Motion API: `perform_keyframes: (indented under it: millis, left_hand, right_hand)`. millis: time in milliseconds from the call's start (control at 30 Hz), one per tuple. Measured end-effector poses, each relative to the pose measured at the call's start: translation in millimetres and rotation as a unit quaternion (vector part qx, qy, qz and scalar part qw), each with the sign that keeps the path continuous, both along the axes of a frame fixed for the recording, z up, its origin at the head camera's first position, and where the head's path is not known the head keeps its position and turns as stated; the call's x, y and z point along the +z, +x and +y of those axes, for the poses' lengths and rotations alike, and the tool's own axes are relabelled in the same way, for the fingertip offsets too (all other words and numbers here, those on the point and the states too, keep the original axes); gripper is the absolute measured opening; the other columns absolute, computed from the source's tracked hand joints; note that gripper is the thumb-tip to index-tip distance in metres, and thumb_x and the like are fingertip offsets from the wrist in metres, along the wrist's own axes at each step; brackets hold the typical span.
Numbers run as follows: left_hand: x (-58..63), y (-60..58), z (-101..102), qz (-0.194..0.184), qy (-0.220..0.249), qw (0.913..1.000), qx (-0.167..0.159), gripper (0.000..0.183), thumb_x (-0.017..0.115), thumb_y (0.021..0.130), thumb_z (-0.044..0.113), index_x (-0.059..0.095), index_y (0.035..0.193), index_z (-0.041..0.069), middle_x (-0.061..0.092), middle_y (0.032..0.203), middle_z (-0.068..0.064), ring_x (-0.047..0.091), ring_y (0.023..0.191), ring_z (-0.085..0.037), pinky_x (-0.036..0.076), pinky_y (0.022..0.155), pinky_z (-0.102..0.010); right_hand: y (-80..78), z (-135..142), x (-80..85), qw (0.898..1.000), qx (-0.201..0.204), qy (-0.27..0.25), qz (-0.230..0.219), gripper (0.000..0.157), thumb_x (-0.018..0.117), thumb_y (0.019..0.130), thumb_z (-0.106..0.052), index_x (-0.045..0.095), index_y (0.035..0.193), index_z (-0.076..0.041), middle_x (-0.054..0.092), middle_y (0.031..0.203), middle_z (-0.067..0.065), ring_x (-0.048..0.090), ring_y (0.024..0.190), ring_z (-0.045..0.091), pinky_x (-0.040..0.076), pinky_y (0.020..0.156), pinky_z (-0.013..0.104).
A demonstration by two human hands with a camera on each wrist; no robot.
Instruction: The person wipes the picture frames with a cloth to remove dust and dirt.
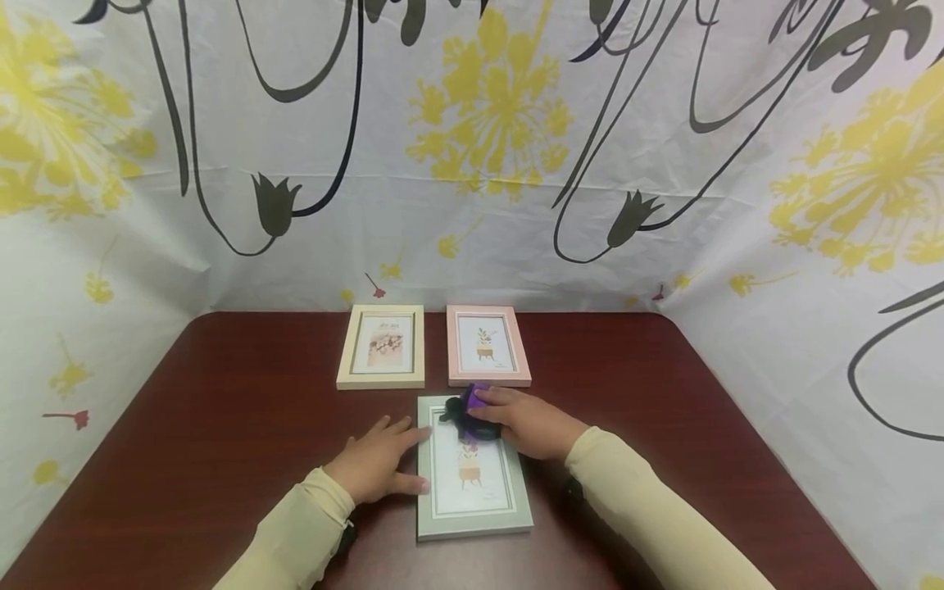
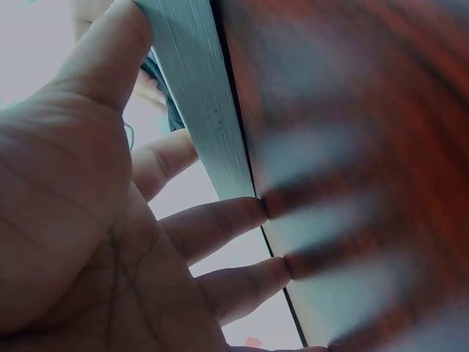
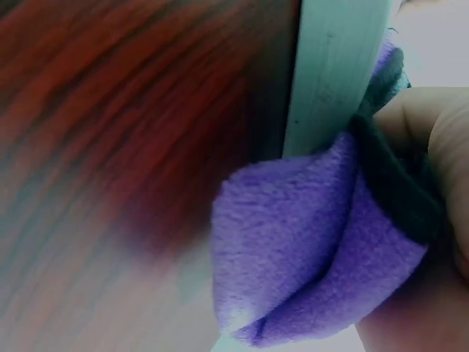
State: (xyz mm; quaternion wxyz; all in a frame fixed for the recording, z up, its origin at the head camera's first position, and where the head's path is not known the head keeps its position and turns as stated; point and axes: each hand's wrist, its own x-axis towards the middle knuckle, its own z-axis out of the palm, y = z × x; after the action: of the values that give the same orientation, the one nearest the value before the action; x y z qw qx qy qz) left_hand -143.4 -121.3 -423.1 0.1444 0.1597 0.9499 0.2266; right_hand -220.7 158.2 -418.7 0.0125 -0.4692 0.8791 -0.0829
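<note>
A pale green picture frame (image 1: 472, 524) lies face up near the middle of the table, showing a print of a potted plant. My right hand (image 1: 538, 422) grips a purple and black cloth (image 1: 483, 428) against the upper right part of that frame. In the right wrist view, the bunched fuzzy cloth (image 3: 286, 235) hangs over the frame's side edge (image 3: 330, 81). With fingers spread, my left hand (image 1: 376, 463) rests at the frame's left side, thumb and index fingertip on its border. The left wrist view has the thumb over the frame's edge (image 2: 201, 95) and other fingertips at the table.
Behind the green frame lie a cream picture frame (image 1: 343, 373) at the left and a pink picture frame (image 1: 490, 381) at the right. The dark red wooden table (image 1: 243, 418) is enclosed by a white patterned curtain (image 1: 472, 246) at the back and sides.
</note>
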Motion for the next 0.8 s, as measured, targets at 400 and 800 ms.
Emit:
perform_keyframes:
  millis: [400,800]
  left_hand:
    - [1.2,0.1,0.0,-0.001,0.004,1.0,-0.006,0.079,0.076,0.081,0.054,0.05,0.148,0.022,0.039,0.154,-0.018,0.027,0.142,-0.049,0.025,0.095,-0.082]
    - [1.1,0.4,-1.0,0.006,0.004,1.0,-0.003,0.079,0.076,0.081,0.054,0.05,0.148,0.021,0.039,0.154,-0.019,0.028,0.141,-0.049,0.026,0.095,-0.082]
  right_hand:
    - [0.9,-27.5,7.5,0.998,-0.004,0.069,-0.002,0.057,0.058,0.094,-0.003,0.053,0.146,-0.023,0.037,0.157,0.005,0.033,0.144,0.027,0.034,0.113,0.041]
    - [-6.0,-36.8,3.5,0.997,0.003,0.079,-0.013,0.058,0.055,0.094,-0.003,0.051,0.147,-0.024,0.035,0.158,0.002,0.03,0.146,0.024,0.029,0.116,0.039]
